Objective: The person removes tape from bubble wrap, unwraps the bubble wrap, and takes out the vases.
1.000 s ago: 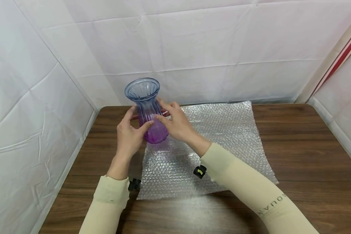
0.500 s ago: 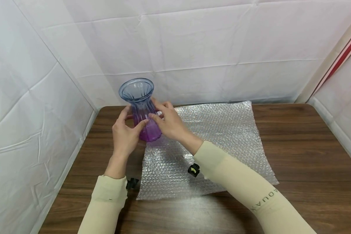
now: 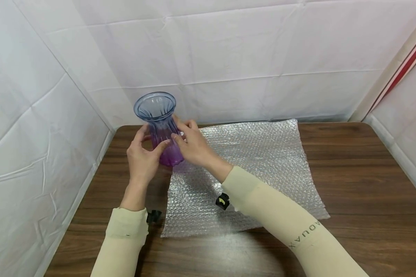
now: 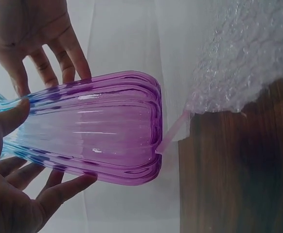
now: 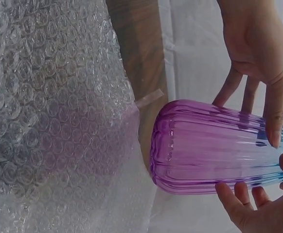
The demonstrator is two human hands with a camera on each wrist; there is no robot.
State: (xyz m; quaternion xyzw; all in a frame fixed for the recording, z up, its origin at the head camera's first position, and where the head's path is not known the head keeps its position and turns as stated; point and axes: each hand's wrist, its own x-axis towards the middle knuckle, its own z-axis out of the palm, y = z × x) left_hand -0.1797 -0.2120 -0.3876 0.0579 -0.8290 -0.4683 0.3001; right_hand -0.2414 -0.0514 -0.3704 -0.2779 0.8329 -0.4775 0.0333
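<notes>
A ribbed glass vase (image 3: pixel 165 132), blue at its flared rim and purple at its base, is held in the air between both hands. My left hand (image 3: pixel 142 161) grips its left side, the thumb across the front. On the opposite side my right hand (image 3: pixel 195 147) holds it, thumb also in front. In the left wrist view the vase's purple base (image 4: pixel 127 128) stands apart from the bubble wrap (image 4: pixel 243 53). The wrap (image 3: pixel 249 173) lies flat on the table, to the right of and below the vase.
The dark wood table (image 3: pixel 360 173) extends on both sides of the wrap. White sheeting (image 3: pixel 235 54) hangs behind the table and at its sides. A small translucent strip (image 5: pixel 150 98) sticks out from the wrap's edge.
Both hands have carried the vase to the left, from above the wrap's left part to its left edge. The bubble wrap has stayed in place.
</notes>
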